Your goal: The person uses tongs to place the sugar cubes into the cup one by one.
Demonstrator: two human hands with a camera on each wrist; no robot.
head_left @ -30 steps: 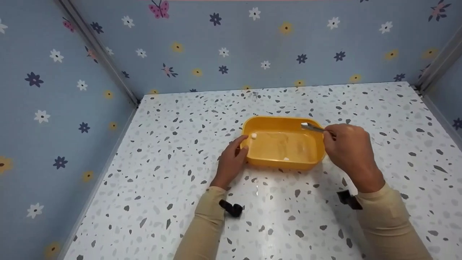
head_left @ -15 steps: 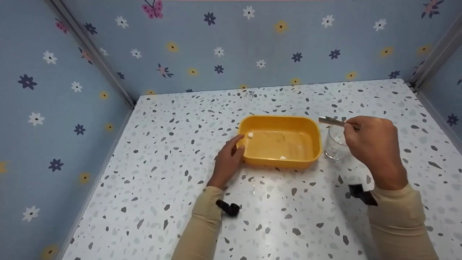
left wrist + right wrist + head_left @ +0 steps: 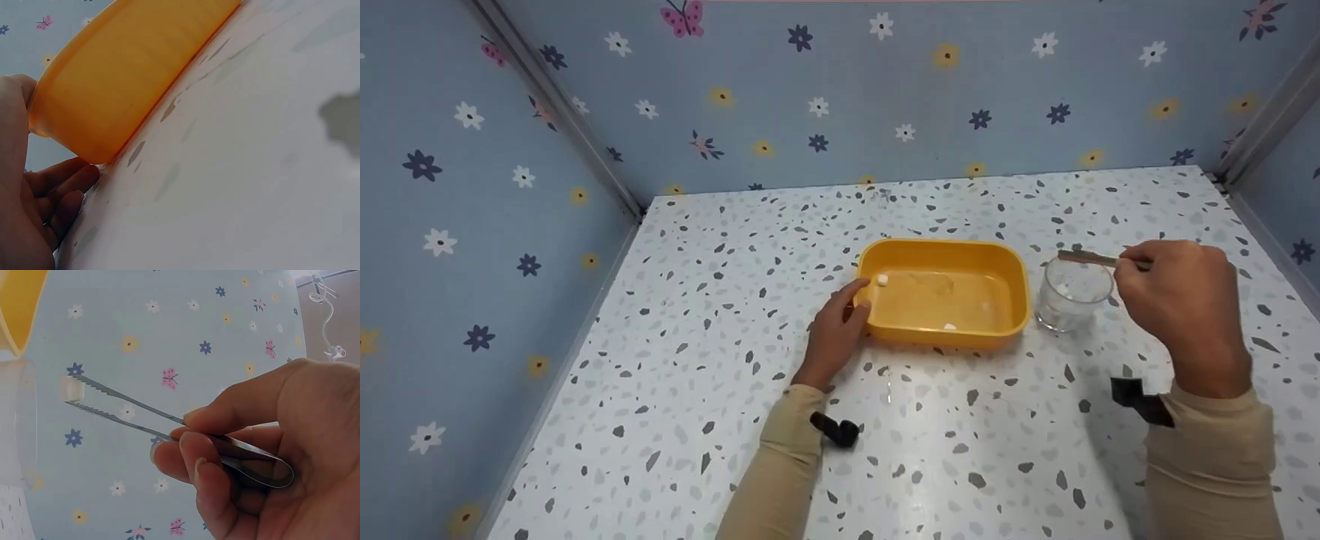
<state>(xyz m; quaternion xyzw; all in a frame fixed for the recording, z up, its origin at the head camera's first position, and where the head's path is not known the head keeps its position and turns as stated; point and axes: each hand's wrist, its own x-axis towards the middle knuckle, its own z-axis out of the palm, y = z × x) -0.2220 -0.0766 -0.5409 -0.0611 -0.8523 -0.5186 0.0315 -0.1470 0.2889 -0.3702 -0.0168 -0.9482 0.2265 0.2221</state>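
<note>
My right hand pinches metal tweezers with serrated tips. Between those tips in the right wrist view sits a small white cube. Seen from the head, the tips overlap the far rim of a clear drinking glass, which stands right of a yellow plastic tub. One white cube lies near the tub's left end and another white piece by its front wall. With index finger and thumb at the rim, my left hand holds the tub's left end; its other fingers lie low outside the wall.
The tub and glass stand on a white, speckled tabletop. Flowered blue panels enclose it at the back and sides. Each wrist carries a small black camera mount.
My right hand has moved right with the tweezers, from over the tub's right end to over the glass, which has come into view. My left hand stays at the tub.
</note>
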